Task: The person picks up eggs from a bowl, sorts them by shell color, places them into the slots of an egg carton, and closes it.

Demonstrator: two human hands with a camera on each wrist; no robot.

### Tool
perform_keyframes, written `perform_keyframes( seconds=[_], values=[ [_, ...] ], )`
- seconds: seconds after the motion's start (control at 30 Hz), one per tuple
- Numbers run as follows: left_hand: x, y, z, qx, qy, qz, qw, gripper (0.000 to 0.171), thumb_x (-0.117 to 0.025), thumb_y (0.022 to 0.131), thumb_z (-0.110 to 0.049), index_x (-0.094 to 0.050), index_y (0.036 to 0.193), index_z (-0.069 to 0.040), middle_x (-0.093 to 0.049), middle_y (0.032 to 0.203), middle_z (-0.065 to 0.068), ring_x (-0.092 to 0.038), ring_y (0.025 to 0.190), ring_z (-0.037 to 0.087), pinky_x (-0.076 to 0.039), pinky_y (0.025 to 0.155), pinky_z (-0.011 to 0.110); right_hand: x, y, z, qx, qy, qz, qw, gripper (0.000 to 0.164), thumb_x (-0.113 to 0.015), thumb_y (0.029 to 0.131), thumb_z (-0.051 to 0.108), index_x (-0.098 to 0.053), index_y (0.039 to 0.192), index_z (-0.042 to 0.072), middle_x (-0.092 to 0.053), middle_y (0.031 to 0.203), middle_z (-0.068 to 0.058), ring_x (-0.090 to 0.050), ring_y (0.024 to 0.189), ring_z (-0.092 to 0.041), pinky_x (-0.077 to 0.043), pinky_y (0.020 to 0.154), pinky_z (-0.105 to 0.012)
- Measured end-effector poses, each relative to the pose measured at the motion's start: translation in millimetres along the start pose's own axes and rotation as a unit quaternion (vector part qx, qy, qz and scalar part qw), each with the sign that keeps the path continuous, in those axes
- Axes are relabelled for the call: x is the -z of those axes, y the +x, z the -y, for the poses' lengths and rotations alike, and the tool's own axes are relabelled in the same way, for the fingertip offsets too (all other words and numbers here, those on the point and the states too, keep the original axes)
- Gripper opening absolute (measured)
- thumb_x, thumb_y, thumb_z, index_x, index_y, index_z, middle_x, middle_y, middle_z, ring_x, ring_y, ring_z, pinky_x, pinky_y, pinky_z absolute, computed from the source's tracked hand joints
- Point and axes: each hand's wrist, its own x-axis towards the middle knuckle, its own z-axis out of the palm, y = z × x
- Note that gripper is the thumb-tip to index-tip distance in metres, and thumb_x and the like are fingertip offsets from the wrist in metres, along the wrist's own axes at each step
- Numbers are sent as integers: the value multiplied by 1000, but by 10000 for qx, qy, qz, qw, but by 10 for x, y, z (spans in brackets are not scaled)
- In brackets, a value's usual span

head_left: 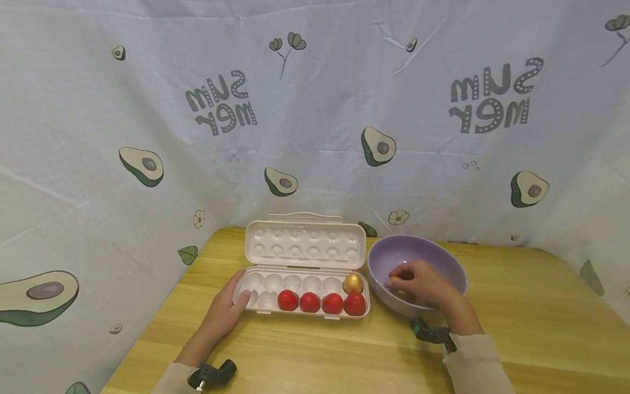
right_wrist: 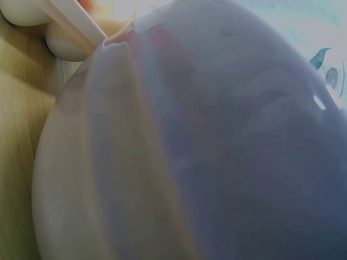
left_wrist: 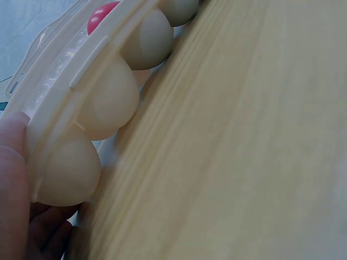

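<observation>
An egg box (head_left: pixel 268 300) of pale plastic lies with its lid (head_left: pixel 305 244) tipped back. Several red eggs (head_left: pixel 309 302) sit along its near row and one gold egg (head_left: pixel 353 283) at the far right. My left hand (head_left: pixel 223 309) grips the box's left end; in the left wrist view the thumb (left_wrist: pixel 12 135) lies on the rim, fingers underneath. Inside the purple bowl (head_left: pixel 450 268), my right hand (head_left: pixel 425 282) has fingers and thumb drawn together round a golden thing, mostly hidden by them. The bowl's side (right_wrist: pixel 244 162) fills the right wrist view.
The bowl stands close against the box's right end. Behind both hangs a pale curtain (head_left: pixel 320 109) printed with avocados. The wooden table (head_left: pixel 517 306) extends to the right of the bowl and in front of the box.
</observation>
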Motion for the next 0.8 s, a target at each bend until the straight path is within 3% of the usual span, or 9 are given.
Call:
perform_keyframes(
  seconds=[0.33, 0.53, 0.8],
  values=[
    [-18, -7, 22, 84, 25, -33, 10000, 55, -50, 91, -28, -31, 140, -14, -37, 140, 7, -33, 128, 26, -28, 104, 46, 14, -21, 13, 163, 243, -260, 9992, 20, -67, 79, 32, -69, 92, 16, -65, 82, 9, -56, 74, -10, -47, 64, -22],
    [-23, -1, 7, 82, 50, -83, 9999, 55, -51, 91, -27, -31, 140, -13, -38, 140, 8, -34, 127, 27, -29, 103, 47, 13, 3, -8, 278, 297, -709, 9967, 20, -66, 79, 37, -68, 89, 20, -63, 81, 9, -55, 75, -11, -46, 65, -22],
    [-22, -3, 7, 61, 66, -77, 9999, 55, -51, 91, -26, -31, 140, -12, -37, 140, 9, -33, 127, 28, -29, 104, 47, 21, 7, 9, -79, 363, -1223, 9918, 37, -63, 79, 46, -67, 101, 16, -65, 96, 4, -56, 84, -13, -48, 74, -28]
  ],
)
